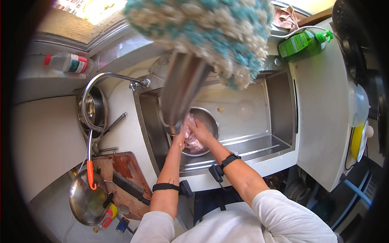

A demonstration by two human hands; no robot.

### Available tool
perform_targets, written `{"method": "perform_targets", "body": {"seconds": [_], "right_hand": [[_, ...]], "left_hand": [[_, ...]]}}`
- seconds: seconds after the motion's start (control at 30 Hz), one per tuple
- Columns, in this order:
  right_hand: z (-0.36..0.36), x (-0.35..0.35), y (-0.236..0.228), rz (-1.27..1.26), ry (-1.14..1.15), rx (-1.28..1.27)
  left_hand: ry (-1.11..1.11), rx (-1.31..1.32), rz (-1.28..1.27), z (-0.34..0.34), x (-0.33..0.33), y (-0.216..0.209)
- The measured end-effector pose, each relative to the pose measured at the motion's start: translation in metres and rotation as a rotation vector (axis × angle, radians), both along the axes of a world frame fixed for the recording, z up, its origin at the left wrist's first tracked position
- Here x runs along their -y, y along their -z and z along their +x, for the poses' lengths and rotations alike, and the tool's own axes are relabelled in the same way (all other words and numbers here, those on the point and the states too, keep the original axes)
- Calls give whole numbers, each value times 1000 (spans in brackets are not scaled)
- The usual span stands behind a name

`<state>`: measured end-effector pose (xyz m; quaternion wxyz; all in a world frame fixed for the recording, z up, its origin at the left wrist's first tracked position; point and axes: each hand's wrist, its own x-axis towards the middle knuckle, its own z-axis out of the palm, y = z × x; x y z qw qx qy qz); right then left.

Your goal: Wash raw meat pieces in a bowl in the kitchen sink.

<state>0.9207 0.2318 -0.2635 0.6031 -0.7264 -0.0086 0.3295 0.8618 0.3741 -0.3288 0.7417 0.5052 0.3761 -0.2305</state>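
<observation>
Pale pink, glossy raw meat (194,144) is in a round metal bowl (211,122) in the left part of the steel sink. My right hand (200,131) bends its fingers over the meat from the right. On the other side, my left hand (181,137) presses against the meat, closed around its edge. A metal tube (182,87) close to the camera hides part of the left hand and bowl. Wrapped over the tube's top is a fluffy teal and cream knitted cover (206,34).
A curved tap (106,74) arches at the sink's left, by a steel pot (103,107). Lower left lie a wooden cutting board (139,172), a knife (129,187) and a metal pan (79,202). A green soap bottle (298,44) stands behind the right counter (320,105).
</observation>
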Motion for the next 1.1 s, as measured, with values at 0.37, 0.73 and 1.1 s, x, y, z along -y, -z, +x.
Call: {"method": "perform_targets", "body": {"seconds": [0.37, 0.73, 1.1], "right_hand": [[-17, 32, -49, -345, -133, 519], [15, 25, 13, -191, -168, -175], [2, 24, -54, -296, -264, 325]], "left_hand": [[155, 184, 870, 1, 6, -102], [-61, -307, -21, 49, 41, -89], [-2, 131, 409, 7, 15, -106]]}}
